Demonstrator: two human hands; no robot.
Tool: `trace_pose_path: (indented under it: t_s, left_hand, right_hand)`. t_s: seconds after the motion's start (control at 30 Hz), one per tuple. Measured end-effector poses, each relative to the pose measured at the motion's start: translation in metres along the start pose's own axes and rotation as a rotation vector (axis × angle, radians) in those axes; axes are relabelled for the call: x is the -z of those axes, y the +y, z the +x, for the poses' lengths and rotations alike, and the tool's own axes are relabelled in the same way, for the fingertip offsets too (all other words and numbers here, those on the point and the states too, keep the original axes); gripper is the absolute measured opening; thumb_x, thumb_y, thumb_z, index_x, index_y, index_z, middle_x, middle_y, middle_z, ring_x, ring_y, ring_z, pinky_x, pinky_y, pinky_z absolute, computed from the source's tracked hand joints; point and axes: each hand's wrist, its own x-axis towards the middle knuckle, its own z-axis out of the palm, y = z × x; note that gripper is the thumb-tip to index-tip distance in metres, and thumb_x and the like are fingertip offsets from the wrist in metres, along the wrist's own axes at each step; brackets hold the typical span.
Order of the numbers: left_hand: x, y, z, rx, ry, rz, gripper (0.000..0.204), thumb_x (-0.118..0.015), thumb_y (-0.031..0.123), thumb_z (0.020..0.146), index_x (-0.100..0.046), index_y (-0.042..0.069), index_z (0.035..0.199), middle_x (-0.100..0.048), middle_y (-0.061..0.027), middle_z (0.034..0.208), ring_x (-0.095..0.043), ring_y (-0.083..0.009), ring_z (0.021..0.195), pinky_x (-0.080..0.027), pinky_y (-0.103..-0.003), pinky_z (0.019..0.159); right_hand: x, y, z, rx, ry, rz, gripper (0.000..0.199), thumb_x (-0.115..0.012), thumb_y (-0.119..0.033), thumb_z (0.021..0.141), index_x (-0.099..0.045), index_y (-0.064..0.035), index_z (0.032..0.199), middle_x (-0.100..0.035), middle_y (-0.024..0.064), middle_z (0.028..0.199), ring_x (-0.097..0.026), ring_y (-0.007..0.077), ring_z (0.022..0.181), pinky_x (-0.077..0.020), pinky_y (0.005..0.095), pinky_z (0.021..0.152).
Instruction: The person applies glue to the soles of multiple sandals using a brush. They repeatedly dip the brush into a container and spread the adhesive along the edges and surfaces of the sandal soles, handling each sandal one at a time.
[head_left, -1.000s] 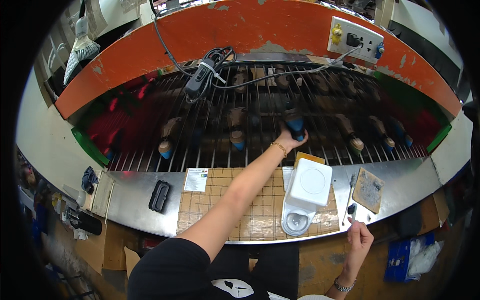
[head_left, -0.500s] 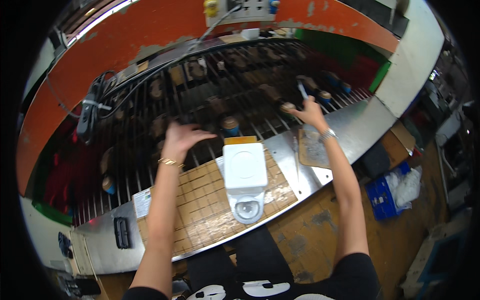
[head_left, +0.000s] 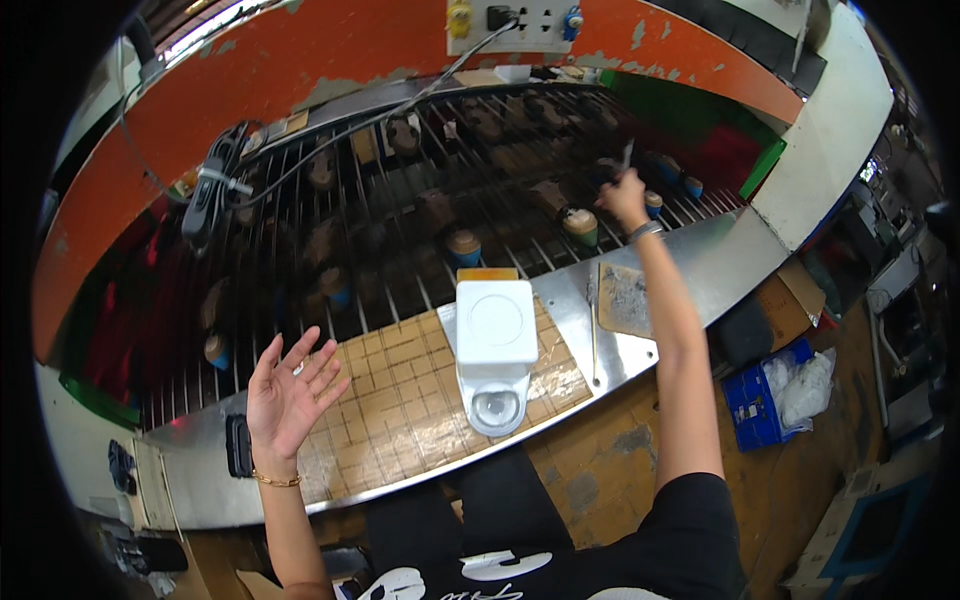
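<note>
My left hand (head_left: 288, 392) hovers open, palm up with fingers spread, above the gridded brown mat (head_left: 400, 400) on the steel bench. My right hand (head_left: 624, 196) reaches far out over the rack of metal bars (head_left: 420, 180) and grips a thin metal tool (head_left: 626, 156) that points upward. Just below that hand stand several brown cylindrical pieces with coloured caps, one green-capped (head_left: 580, 226) and one blue-capped (head_left: 652, 204). A white weighing scale (head_left: 495, 335) sits on the mat between my arms.
A small worn board (head_left: 624, 298) and a thin rod (head_left: 592, 325) lie on the steel bench right of the scale. A black power strip (head_left: 205, 195) with cables hangs at the rack's left. A black device (head_left: 238, 446) lies at the bench's left. A blue box with bags (head_left: 775, 390) sits lower right.
My left hand has drawn back from the rack toward me and now hovers open over the mat. My right hand stays extended over the rack with the tool. The view has shifted.
</note>
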Motion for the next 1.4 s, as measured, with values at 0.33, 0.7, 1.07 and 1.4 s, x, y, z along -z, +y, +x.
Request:
trace_pose_path:
  t_s: [0.33,0.7,1.07,1.4]
  left_hand:
    - [-0.008,-0.038,-0.02,0.012,-0.05,-0.118,0.048,-0.042,0.039,0.106,-0.056,0.004,0.135,-0.065,-0.0201,0.126,-0.064,-0.0309,0.112,-0.046,-0.051,0.107]
    - [0.003,-0.059,-0.051,-0.099,0.112,0.342,0.024,-0.06,0.02,0.099,-0.067,0.003,0.084,-0.071,-0.0156,0.105,-0.068,-0.0248,0.099,-0.052,-0.042,0.099]
    - [-0.035,-0.101,-0.038,0.268,-0.373,0.617,0.059,-0.068,0.028,0.096,-0.05,-0.003,0.143,-0.065,-0.0146,0.127,-0.066,-0.0194,0.107,-0.057,-0.032,0.086]
    - [-0.069,-0.117,-0.079,0.122,-0.411,0.325,0.096,-0.087,0.022,0.072,-0.038,0.004,0.152,-0.059,-0.0142,0.137,-0.054,-0.0233,0.128,-0.044,-0.038,0.109]
  right_hand:
    - [-0.021,-0.007,-0.057,0.001,-0.405,-0.421,0.124,-0.099,-0.048,0.047,-0.034,0.02,0.129,-0.061,0.0377,0.12,-0.06,0.0464,0.119,-0.0499,0.0409,0.102]
    - [0.062,-0.044,-0.066,-0.212,-0.1,0.178,0.061,-0.086,-0.041,0.075,-0.07,0.0098,0.104,-0.069,0.0091,0.098,-0.061,0.0145,0.087,-0.0499,0.0313,0.08]
    - [0.19,-0.045,-0.338,-0.267,0.161,1.197,0.069,-0.06,-0.041,0.096,-0.041,-0.0024,0.15,-0.042,0.0153,0.152,-0.043,0.0319,0.137,-0.0361,0.0464,0.116]
    - [0.119,-0.209,-0.423,0.033,-0.489,0.825,0.061,-0.055,-0.046,0.099,-0.04,0.003,0.132,-0.064,0.0186,0.117,-0.064,0.0265,0.107,-0.0481,0.0396,0.099]
